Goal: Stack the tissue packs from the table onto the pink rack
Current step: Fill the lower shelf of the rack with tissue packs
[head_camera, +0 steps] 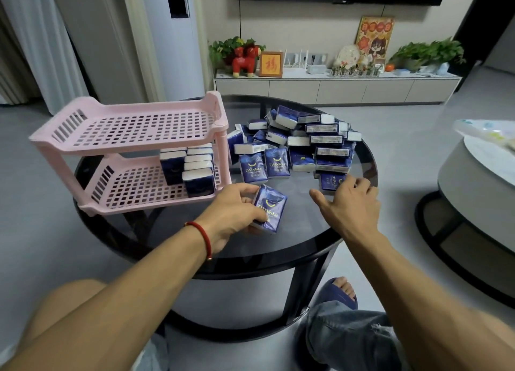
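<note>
The left hand (231,212) grips one tissue pack (269,209), fingers curled round it, just above the glass table (278,245). The right hand (351,203), fingers spread, touches a pack (330,181) at the near edge of the loose heap (303,139). The pink rack (125,136) stands at the table's left (several packs already stacked on its lower shelf).

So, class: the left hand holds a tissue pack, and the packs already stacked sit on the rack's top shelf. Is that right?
Not quite. In the head view, the stacked packs sit on the rack's bottom shelf; the top is bare. The left hand does hold a pack.
</note>
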